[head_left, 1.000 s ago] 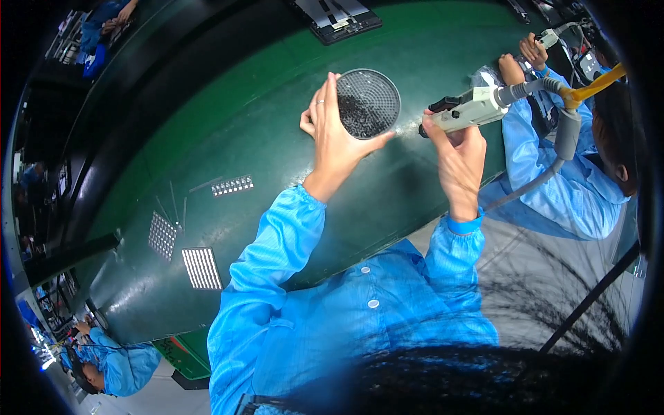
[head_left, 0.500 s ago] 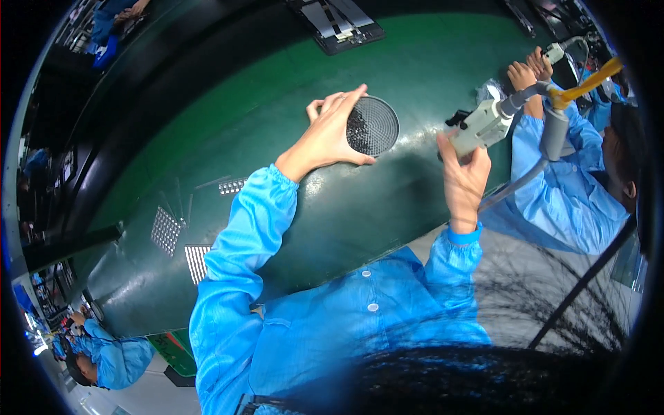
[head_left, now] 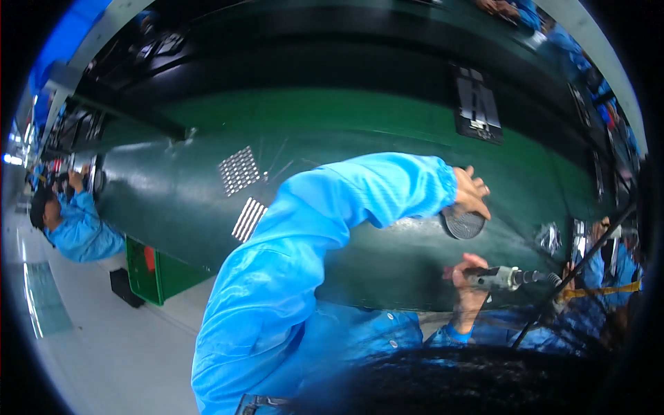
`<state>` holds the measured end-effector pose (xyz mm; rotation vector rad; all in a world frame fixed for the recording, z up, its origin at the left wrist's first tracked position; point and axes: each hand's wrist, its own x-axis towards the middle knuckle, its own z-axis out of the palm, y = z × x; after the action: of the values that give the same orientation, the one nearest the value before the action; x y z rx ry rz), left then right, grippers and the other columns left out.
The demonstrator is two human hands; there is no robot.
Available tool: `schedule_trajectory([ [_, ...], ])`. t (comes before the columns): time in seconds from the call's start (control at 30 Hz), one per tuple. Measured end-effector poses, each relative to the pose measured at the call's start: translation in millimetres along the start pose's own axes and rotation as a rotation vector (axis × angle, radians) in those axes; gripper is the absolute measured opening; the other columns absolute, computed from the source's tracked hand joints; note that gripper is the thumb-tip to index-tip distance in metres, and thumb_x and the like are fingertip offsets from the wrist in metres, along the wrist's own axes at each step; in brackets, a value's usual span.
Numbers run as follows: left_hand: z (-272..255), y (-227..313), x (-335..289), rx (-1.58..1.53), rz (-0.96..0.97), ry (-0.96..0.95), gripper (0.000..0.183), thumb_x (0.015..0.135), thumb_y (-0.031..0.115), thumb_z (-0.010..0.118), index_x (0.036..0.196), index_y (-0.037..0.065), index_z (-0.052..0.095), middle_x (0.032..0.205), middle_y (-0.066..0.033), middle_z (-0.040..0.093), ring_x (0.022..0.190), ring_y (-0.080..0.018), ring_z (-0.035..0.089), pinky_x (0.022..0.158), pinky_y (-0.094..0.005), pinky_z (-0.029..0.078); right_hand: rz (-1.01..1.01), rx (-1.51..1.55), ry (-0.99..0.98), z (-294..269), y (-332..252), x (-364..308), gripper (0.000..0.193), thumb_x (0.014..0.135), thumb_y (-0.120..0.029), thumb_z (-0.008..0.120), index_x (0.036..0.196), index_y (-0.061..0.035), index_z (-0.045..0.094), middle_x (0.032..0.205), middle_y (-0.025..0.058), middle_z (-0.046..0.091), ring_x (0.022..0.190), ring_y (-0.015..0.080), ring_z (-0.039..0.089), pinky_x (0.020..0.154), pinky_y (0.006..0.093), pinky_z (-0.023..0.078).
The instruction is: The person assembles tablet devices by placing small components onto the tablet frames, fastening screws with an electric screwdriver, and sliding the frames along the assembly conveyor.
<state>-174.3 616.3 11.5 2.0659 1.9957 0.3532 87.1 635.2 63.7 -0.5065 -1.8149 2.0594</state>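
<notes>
At the right of the bench, my left hand [head_left: 470,194] is closed at the far side of a round dark dish [head_left: 465,226] with a ridged or dotted surface. My fingers and sleeve hide part of that dish, so its contents are hard to make out. Nearer to me, my right hand [head_left: 470,283] grips a pale electric screwdriver [head_left: 496,278], which lies roughly level with its coiled cord leading off to the right. Motion smears the fingertips of this hand, and the tool's tip is hidden.
Left of my sleeve lie a dotted sheet [head_left: 238,171] and a striped sheet [head_left: 249,219]. A dark flat device [head_left: 477,104] rests at the far right, and a clear plastic bag [head_left: 550,237] sits nearer. A green crate [head_left: 166,273] stands beyond the near edge. Co-workers sit at both ends.
The view has swung left, so the bench things appear further right. My right hand has tipped the screwdriver from slanting upward to nearly level. My left hand stays at the dish.
</notes>
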Motion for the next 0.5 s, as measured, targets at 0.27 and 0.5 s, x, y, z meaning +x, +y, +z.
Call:
schedule_trajectory([
  [0.27,-64.1,-76.3,-70.2,-0.243,-0.594,0.508,0.085,0.070,0.032,0.091,0.144,0.009,0.056,0.144,-0.0199,0.054,0.135,-0.0416,0.048,0.108,-0.0538,0.042,0.189,-0.076,-0.228,22.8,-10.5,15.2,0.028,0.082,0.003,0.081,0.108,0.0028,0.070,0.085,0.0089,0.069,0.068,0.0132,0.066,0.060,0.0249,0.052],
  [0.5,-0.7,-114.6,-13.3,0.076,-0.737,0.736,0.088,0.086,0.058,0.076,0.152,0.008,0.046,0.157,-0.0272,0.044,0.149,-0.0506,0.032,0.122,-0.0685,0.013,0.117,0.015,0.088,23.1,-4.6,11.4,0.027,0.086,0.002,0.079,0.110,0.0024,0.065,0.088,0.0101,0.069,0.072,0.0158,0.068,0.060,0.0260,0.055],
])
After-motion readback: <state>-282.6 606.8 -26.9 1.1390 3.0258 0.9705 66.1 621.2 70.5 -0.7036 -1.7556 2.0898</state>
